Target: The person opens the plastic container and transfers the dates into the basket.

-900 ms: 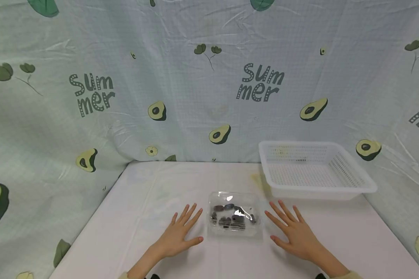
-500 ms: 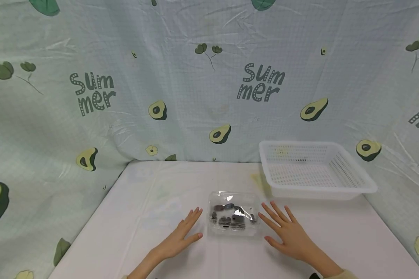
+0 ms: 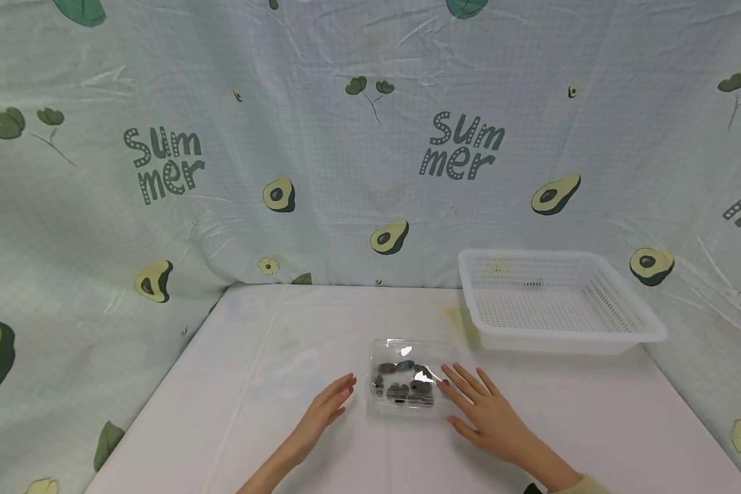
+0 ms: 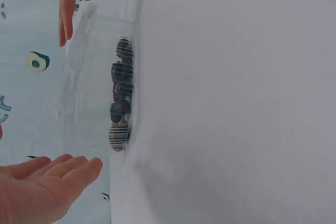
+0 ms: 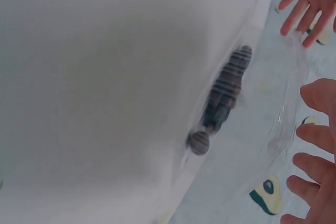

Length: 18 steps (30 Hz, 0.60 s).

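Note:
On the white table sits a clear plastic clamshell box, its lid down, with several dark, rounded, berry-like pieces lying on its bottom. The left hand hovers just left of the box, fingers extended toward its side and apart from it. From the right, the right hand reaches over the box's right edge with spread fingers that overlap the lid in the head view. Neither hand grips anything. Through the box's ribbed wall, the left wrist view shows the dark pieces in a row.
A white perforated plastic basket stands at the table's back right. Behind and beside the white table hangs a pale curtain printed with avocados and lettering.
The right hand has moved left, from beside the box to over its right edge. The left hand has turned on its side, with its fingers drawn together near the box's left side.

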{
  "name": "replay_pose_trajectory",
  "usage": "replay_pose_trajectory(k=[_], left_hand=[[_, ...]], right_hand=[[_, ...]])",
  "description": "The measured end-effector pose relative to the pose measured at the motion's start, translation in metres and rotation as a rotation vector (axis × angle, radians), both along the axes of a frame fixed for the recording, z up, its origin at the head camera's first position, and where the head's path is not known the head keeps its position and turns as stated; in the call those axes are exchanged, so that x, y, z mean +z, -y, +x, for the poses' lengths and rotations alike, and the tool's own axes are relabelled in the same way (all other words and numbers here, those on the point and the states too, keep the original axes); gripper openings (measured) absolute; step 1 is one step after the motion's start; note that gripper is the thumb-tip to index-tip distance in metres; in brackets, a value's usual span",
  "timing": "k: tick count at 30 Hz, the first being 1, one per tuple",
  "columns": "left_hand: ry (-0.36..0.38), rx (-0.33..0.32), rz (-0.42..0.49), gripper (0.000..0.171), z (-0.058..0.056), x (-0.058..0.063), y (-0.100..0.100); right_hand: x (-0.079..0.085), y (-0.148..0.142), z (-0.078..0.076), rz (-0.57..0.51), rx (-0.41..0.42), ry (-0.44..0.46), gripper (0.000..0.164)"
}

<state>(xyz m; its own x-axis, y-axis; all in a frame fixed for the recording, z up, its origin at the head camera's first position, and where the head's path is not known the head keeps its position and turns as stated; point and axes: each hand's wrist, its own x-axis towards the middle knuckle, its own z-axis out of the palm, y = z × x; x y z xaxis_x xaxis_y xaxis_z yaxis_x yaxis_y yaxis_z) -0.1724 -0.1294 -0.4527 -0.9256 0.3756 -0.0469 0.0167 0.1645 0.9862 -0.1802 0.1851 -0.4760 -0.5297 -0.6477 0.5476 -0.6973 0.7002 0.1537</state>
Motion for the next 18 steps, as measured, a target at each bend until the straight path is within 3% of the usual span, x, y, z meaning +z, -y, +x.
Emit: replay_pose_trajectory(k=[9, 18], left_hand=[[0.211, 0.198, 0.248, 0.057, 0.002, -0.002, -0.004], [0.389, 0.254, 0.494, 0.05, 0.009, -0.01, -0.011]], right_hand=[[0.001, 0.023, -0.003, -0.066, 0.048, 0.033, 0.043], [0.001, 0.05, -0.006, -0.096, 0.08, 0.04, 0.039]])
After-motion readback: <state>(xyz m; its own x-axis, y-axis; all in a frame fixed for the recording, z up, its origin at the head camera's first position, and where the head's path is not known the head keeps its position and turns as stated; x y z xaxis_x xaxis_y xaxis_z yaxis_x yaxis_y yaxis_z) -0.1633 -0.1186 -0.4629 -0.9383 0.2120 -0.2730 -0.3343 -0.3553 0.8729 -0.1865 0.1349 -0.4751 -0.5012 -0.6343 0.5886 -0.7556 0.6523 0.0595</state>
